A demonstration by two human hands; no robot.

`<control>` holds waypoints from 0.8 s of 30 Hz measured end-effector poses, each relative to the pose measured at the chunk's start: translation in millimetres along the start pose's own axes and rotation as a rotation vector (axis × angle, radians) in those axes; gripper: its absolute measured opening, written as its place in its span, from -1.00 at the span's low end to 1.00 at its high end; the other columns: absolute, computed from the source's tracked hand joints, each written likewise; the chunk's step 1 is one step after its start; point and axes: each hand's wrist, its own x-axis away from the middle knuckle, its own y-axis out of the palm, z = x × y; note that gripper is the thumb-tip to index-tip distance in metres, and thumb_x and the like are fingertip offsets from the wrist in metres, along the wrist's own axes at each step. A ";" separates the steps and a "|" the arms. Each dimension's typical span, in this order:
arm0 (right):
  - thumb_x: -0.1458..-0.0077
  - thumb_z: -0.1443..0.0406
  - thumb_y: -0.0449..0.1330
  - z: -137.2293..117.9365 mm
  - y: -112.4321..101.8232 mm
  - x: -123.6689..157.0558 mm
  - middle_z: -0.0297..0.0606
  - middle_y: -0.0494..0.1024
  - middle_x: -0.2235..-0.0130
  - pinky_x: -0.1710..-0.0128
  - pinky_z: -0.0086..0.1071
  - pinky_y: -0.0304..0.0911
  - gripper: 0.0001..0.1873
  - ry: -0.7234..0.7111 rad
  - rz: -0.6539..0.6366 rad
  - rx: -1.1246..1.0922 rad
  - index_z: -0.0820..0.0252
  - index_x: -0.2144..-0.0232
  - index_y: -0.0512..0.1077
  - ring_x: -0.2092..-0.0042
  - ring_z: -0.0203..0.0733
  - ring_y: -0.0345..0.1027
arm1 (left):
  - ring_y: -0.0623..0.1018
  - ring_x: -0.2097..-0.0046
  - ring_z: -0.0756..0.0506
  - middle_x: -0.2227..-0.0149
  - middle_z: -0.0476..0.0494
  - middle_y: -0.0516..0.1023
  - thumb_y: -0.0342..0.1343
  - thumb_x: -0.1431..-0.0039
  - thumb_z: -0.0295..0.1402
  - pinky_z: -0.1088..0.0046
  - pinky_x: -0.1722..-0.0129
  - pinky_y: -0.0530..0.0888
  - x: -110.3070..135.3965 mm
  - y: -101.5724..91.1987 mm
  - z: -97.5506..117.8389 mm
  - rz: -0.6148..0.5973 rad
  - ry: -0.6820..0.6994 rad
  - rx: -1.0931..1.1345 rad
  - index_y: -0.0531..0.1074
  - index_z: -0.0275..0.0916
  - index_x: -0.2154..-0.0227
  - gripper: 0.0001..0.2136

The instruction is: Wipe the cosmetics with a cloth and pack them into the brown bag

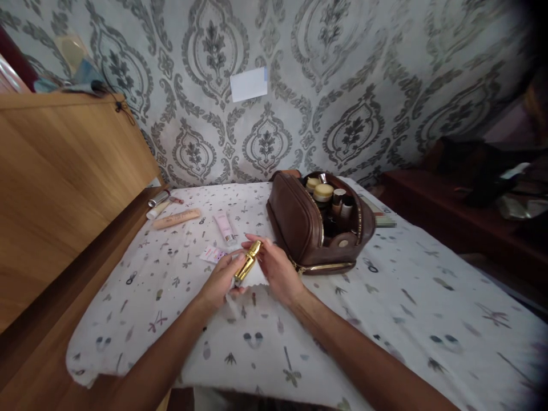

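My left hand (220, 279) is closed around a shiny gold cosmetic tube (247, 265), held slantwise with its narrower end up toward the right. Behind and beside the tube, my right hand (280, 271) curls its fingers round a white wipe (258, 276). The wipe spreads between both hands under the tube, and the right fingertips are close to the tube's upper end. Just beyond the hands lie a pale pink squeeze tube (224, 227) and a small white-and-purple packet (212, 254). To the right stands an unzipped brown cosmetic bag (291, 214) holding several jars and bottles.
A long peach tube (176, 219) and a silver-capped item (158, 198) lie at the table's left edge. A wooden cabinet (72, 182) borders the left side. The patterned tablecloth (342, 354) covers the table, which meets a papered wall (265, 140).
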 end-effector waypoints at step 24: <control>0.37 0.10 0.53 5.2 -4.0 -6.6 -0.48 0.32 0.61 0.45 -0.45 0.06 -0.52 -0.143 0.222 0.107 0.16 0.66 0.30 0.51 -0.37 0.11 | 0.50 0.01 -0.22 0.01 -0.19 0.50 0.20 -0.08 -0.32 0.26 0.01 0.37 10.3 7.7 -8.6 0.121 0.412 -0.735 0.24 -0.19 -0.07 -0.52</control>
